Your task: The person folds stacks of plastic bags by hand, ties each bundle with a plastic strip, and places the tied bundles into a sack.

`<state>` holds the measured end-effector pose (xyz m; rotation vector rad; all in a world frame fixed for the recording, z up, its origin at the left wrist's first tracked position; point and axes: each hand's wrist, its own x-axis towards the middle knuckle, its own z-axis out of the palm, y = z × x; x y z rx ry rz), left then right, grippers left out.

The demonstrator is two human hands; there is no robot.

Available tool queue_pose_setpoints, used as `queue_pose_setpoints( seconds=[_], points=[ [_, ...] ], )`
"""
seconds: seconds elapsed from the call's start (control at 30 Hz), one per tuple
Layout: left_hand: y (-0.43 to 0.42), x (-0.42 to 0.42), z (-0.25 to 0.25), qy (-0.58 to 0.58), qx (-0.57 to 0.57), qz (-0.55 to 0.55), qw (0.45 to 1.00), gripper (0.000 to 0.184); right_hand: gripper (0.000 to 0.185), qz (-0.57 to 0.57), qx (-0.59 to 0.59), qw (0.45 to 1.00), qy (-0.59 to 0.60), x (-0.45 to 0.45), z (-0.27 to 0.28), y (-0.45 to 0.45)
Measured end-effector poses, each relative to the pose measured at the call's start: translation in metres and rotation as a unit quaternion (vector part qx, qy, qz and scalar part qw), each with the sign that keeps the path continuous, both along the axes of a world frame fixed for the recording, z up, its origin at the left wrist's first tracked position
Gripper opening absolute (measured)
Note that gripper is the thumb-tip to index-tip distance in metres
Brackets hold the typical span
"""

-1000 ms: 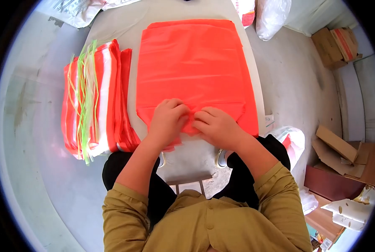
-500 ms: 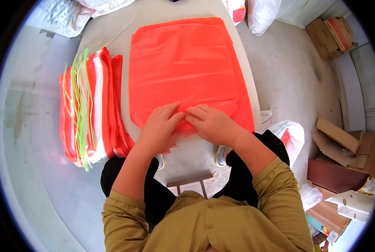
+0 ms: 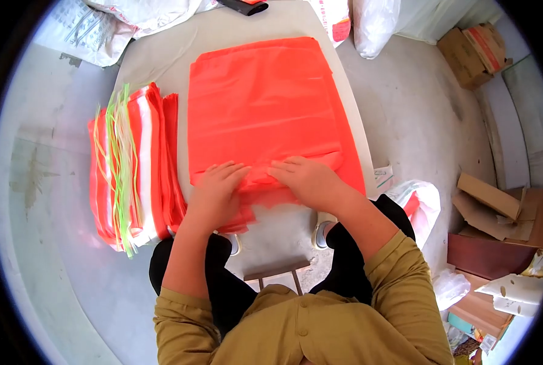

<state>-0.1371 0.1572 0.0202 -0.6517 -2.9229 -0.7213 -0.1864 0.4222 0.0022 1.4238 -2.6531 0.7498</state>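
Two hands (image 3: 216, 191) (image 3: 311, 181) have parted on one red stack (image 3: 262, 100).

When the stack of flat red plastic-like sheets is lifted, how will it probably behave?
The stack of flat red plastic-like sheets will probably sag, since its near edge creases between the left hand and right hand. Its smooth-looking sheets may slide apart: their edges lie uneven.

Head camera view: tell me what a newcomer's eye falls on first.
The broad red stack jumps out first, lying mid-view on the pale table, with the left hand and right hand at its near end. Next come the bright green strands, draped over the red-and-white striped pile to its left.
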Motion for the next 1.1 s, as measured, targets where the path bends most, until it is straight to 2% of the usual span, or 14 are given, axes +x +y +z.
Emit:
queue_pose_setpoints(
  seconds=[0.1, 0.2, 0.3, 0.4, 0.5, 0.6, 0.7, 0.8, 0.9, 0.97, 1.1],
  points=[
    [-0.014, 0.002, 0.01, -0.036, 0.051, 0.065, 0.996, 0.044, 0.037, -0.011, 0.005, 0.998, -0.068, -0.007, 0.005, 0.002],
    [-0.022, 0.01, 0.015, -0.107, 0.11, 0.121, 0.981, 0.035, 0.032, -0.039, 0.16, 0.962, -0.217, -0.014, 0.042, 0.004],
    [-0.024, 0.013, 0.012, -0.181, 0.148, 0.155, 0.96, 0.028, 0.025, -0.038, 0.137, 0.936, -0.322, -0.019, 0.055, 0.014],
    [-0.021, 0.009, 0.009, -0.22, 0.17, 0.168, 0.946, 0.027, 0.02, -0.027, 0.15, 0.942, -0.299, -0.033, 0.05, 0.018],
    [-0.02, 0.002, 0.001, -0.223, 0.168, 0.212, 0.936, 0.029, 0.018, -0.07, 0.121, 0.943, -0.303, -0.045, 0.043, 0.018],
    [-0.017, -0.003, 0.005, -0.207, 0.145, 0.242, 0.937, 0.031, 0.023, -0.15, 0.119, 0.937, -0.292, -0.053, 0.037, 0.015],
    [-0.016, -0.004, -0.005, -0.158, 0.125, 0.257, 0.945, 0.033, 0.03, -0.213, 0.046, 0.945, -0.243, -0.057, 0.015, 0.016],
    [-0.01, -0.005, -0.003, -0.14, 0.087, 0.268, 0.949, 0.035, 0.039, -0.244, 0.057, 0.94, -0.232, -0.056, 0.017, 0.02],
    [-0.005, -0.007, 0.0, -0.136, 0.045, 0.284, 0.948, 0.038, 0.045, -0.243, 0.053, 0.957, -0.151, -0.049, 0.012, 0.034],
    [-0.002, -0.008, 0.007, -0.142, 0.013, 0.295, 0.945, 0.041, 0.046, -0.266, 0.06, 0.944, -0.187, -0.046, 0.016, 0.043],
    [-0.023, -0.003, 0.0, -0.149, 0.047, 0.274, 0.949, 0.043, 0.045, -0.285, 0.081, 0.929, -0.222, -0.049, 0.018, 0.05]
  ],
)
